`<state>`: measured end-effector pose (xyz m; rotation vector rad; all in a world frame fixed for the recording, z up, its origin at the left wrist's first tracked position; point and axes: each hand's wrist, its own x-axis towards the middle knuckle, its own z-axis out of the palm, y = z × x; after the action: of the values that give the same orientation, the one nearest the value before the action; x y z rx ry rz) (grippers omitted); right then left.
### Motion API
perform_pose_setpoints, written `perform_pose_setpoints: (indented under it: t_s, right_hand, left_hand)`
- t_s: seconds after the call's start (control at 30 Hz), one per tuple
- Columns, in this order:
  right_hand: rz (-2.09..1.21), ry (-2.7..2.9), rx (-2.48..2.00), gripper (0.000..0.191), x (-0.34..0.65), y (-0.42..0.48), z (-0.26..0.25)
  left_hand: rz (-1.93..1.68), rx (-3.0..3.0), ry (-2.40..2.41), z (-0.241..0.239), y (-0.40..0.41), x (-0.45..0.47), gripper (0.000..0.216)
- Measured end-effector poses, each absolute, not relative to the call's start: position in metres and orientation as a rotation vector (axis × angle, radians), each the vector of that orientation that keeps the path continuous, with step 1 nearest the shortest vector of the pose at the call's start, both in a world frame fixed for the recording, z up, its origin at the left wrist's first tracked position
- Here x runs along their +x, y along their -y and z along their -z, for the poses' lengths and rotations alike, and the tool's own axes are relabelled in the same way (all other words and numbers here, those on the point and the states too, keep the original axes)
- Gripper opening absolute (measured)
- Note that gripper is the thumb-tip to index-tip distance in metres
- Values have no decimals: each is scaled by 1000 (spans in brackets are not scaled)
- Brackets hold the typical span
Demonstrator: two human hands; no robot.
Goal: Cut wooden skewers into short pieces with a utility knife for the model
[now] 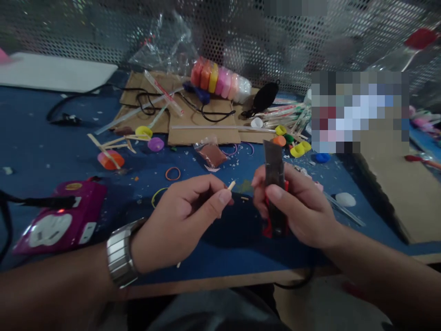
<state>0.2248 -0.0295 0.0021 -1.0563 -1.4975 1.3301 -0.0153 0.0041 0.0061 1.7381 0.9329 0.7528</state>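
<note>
To the left of the left hand point(179, 218): purple extension block point(87, 197), cable point(37, 201) attached. Beyond the same hand: orange piece point(105, 161) with thin sticks point(96, 143), apparently already put together; manner of joining unclear. In the left hand, nearly closed: small pale stick point(232, 185), pinched between thumb and forefinger, tip angled toward the right hand point(303, 202). Between the hands, on the blue table point(27, 128): short fragment point(244, 198), probably an offcut, hence some cutting apparently done. In the right hand, wrapped firmly: red-and-black cutter point(276, 216), broad dark blade point(274, 158) upright, apart from the pale stick. No cut under way; amount of cutting left, impossible to tell. Just right of the right hand: white lump point(345, 199); farther out, cardboard point(406, 184).
</note>
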Motion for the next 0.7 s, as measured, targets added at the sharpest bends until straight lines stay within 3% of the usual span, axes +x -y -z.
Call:
perform_pose_setpoints:
  t_s: [0.13,0.2,0.37,0.53,0.7]
  right_hand:
    - [-1400,1484,-984,64,227,35,6]
    - [-1449,1467,-967,70,226,36,6]
    - [-1650,1335,-865,48,226,37,0]
    - [-1741,1331,-918,67,228,40,-5]
    - [-1805,1354,-839,51,226,41,-6]
  left_hand:
    - [-772,1750,-918,-6,-2,-15,30]
    - [-781,1781,-905,-6,-1,-15,29]
    - [-789,1827,-891,-5,-1,-14,29]
    - [-783,1849,-864,-5,2,-15,28]
    - [-817,1884,-816,-6,3,-14,22]
